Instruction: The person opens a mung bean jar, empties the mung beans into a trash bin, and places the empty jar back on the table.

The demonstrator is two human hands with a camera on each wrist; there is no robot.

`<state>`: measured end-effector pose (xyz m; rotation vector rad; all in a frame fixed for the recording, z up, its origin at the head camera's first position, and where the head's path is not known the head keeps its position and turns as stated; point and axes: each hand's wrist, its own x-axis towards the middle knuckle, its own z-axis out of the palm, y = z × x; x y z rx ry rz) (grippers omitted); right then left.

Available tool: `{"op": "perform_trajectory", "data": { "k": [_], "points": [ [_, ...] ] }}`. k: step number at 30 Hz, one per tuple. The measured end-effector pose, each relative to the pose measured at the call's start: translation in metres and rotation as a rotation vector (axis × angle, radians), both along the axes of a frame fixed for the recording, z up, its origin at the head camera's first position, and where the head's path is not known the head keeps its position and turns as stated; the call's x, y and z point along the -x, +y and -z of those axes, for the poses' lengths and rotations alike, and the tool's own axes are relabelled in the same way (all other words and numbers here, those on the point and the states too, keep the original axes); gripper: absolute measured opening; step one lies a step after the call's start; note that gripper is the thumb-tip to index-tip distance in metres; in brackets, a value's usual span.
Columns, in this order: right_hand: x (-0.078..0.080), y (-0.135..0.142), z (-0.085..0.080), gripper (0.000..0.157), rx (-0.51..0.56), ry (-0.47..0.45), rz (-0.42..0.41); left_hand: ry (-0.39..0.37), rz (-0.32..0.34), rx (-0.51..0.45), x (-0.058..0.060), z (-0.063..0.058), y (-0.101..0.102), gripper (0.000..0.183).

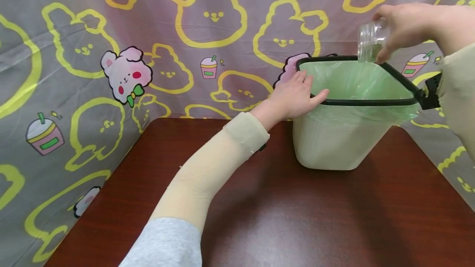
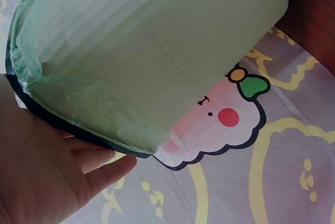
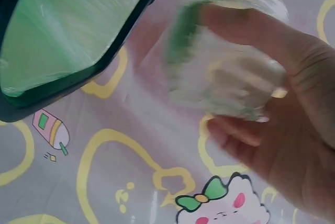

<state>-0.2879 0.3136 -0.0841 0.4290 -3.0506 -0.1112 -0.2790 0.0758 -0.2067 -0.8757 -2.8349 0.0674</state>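
A pale ribbed trash bin point(image 1: 330, 143) stands on the table, with a thin green liner point(image 1: 341, 79) folded out over its edge and a black ring point(image 1: 371, 102) round the top. My left hand point(image 1: 289, 97) rests on the left side of that ring, fingers straight; the left wrist view shows the fingertips point(image 2: 128, 166) at its edge. Above the bin's far right rim, my right hand point(image 1: 408, 24) grips a clear glass jar point(image 1: 367, 40) with a threaded mouth. The jar is tipped onto its side, mouth toward the left. Green shows through its wall in the right wrist view, blurred.
The bin sits near the back of a dark red-brown table point(image 1: 297, 217). Close behind hangs a grey curtain point(image 1: 230, 57) with yellow cartoon outlines. A black hinge-like piece point(image 1: 430, 92) juts from the ring's right corner, close to the right sleeve point(image 1: 460, 90).
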Motion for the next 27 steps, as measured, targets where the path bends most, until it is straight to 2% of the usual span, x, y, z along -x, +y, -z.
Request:
{"op": "perform_trajectory", "data": {
  "k": [4,12,20,27],
  "points": [
    [0.0017,0.0017,0.0015,0.099,-0.016,-0.049,0.007,-0.005,-0.003,0.0,0.0002,-0.0001,0.0001,0.07],
    [0.0023,0.0022,0.0043,0.101,0.001,-0.037,0.012,-0.011,0.0,-0.005,0.0002,-0.0006,0.0,0.071],
    [0.0038,0.0032,0.0049,0.103,-0.009,-0.079,0.003,-0.025,-0.005,-0.004,0.0002,0.0002,0.0008,0.073],
    [0.0041,0.0047,0.0054,0.103,-0.024,-0.073,-0.003,-0.014,-0.006,0.0,0.0004,0.0004,0.002,0.073]
  ]
}}
